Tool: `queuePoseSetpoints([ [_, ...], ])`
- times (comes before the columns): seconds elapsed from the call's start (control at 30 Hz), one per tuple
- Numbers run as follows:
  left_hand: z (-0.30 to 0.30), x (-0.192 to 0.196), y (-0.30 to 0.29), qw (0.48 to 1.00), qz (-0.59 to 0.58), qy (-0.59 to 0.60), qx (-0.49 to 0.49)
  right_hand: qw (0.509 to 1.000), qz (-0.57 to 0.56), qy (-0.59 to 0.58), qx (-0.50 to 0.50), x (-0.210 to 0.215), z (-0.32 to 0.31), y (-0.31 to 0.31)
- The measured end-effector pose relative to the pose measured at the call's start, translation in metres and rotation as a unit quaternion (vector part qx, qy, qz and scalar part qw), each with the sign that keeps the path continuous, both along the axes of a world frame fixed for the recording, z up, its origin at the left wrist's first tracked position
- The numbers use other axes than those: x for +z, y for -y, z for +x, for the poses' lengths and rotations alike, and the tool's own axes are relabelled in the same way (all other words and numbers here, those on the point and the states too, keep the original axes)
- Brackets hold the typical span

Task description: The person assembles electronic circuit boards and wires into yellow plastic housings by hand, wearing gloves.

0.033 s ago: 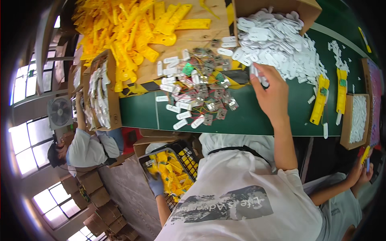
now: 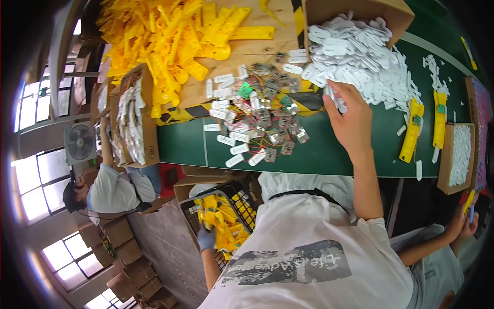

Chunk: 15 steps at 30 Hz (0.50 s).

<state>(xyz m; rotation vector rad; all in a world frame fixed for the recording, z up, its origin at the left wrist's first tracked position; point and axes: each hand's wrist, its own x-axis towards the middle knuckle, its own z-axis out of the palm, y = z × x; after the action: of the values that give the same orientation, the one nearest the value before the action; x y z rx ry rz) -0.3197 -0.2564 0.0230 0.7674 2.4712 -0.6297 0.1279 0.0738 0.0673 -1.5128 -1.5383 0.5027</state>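
Note:
My right hand [image 2: 351, 117] is over the green table, its thumb and forefinger curled around white oval plastic pieces [image 2: 340, 105] at the near edge of a large white pile [image 2: 355, 56]. How many pieces it holds is hard to make out. Low at the left, my left hand [image 2: 206, 239] wears a grey glove and reaches into a black plastic basket [image 2: 237, 198]. Yellow plastic pieces [image 2: 226, 224] fill that basket, some with small green boards. The glove's fingers are blurred and partly hidden among them.
Wired metal parts with white tags [image 2: 265, 123] lie mid-table. Beyond are a yellow heap [image 2: 175, 41] and a cardboard box [image 2: 370, 10]. Two yellow strips [image 2: 411, 131] and a box of white pieces [image 2: 459, 154] sit rightward. Co-workers are at the left [image 2: 116, 188] and right [image 2: 432, 252].
The whole view has shifted slightly. My gloved left hand has moved a little further in over the yellow pieces. My right hand stays at the white pile in nearly the same pose.

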Motion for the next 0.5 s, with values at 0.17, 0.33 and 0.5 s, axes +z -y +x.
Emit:
queuePoseSetpoints([
  [0.17,-0.005,-0.012,-0.046,0.978,0.076,-0.102,-0.165,0.996,0.007,0.041,0.082,0.004,-0.006,-0.007],
  [0.33,0.088,0.062,-0.278,0.805,0.486,0.018,-0.341,0.993,-0.022,0.038,0.112,-0.004,-0.019,0.014],
  [0.5,0.171,0.11,-0.448,0.716,0.563,0.002,-0.413,0.988,-0.069,0.059,0.121,-0.012,-0.024,0.042],
])
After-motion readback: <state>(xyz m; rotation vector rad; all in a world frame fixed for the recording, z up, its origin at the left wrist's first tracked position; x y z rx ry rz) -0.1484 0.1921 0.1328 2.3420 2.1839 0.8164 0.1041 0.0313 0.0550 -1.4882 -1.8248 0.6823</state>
